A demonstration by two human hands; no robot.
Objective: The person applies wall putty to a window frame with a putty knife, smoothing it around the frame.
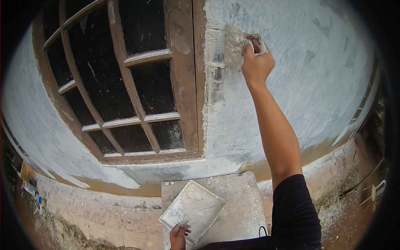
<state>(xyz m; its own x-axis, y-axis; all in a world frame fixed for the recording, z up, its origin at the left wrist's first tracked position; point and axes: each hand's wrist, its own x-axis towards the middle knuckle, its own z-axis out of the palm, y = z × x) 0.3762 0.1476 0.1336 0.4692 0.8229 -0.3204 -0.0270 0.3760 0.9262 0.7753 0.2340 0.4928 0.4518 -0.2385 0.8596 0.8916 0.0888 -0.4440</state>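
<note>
My right hand (258,66) is raised at arm's length, closed round the reddish-brown, crusted handle of a wide putty knife (234,45). Its blade, coated in pale filler, lies against the wall (291,96) just right of the window frame (200,91). Below the blade, a rough grey strip (215,83) with wet-looking smears runs down beside the frame. Low in the view, my left hand (179,235) has its smudged fingers curled over the near-left rim of a shallow white tray (200,204). Whitish filler coats the tray's inside.
Beneath the tray is a worn, flat-topped stand (246,200) set against the wall. Dark panes (100,62) fill the brown wooden window at left. A concrete ledge (116,212) runs along the wall's foot. A pale chair-like object (373,193) stands at far right.
</note>
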